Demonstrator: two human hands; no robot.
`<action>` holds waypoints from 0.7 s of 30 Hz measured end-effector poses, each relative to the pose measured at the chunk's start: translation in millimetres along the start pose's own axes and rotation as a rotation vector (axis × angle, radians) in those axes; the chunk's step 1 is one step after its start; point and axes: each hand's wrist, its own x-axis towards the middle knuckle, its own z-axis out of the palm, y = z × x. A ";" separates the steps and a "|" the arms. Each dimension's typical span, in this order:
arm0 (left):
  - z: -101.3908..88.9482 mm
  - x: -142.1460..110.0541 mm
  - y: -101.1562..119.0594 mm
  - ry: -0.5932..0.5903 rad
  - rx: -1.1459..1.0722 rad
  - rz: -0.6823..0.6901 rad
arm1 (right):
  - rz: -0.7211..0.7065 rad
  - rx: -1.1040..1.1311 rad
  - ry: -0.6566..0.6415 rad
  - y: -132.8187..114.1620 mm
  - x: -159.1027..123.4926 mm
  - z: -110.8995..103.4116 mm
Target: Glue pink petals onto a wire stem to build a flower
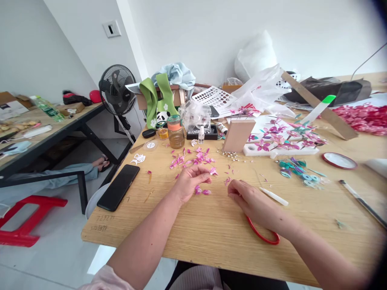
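Pinching a pink petal (213,171) in the left hand (192,181), best held lightly; pressing right hand (248,198) fingertips together, can't tell on what.

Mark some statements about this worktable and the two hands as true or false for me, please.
1. The left hand pinches a small pink piece. True.
2. The black phone lies to the right of the right hand. False: it lies to the left of the left hand.
3. A red handle shows partly beneath the right forearm. True.
4. The stool on the floor is green. False: it is red.
5. A fan stands beyond the worktable. True.
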 end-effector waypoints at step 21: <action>-0.3 -0.3 -2.5 -0.002 0.030 -0.082 | -0.002 0.325 0.132 -11.7 32.9 -40.2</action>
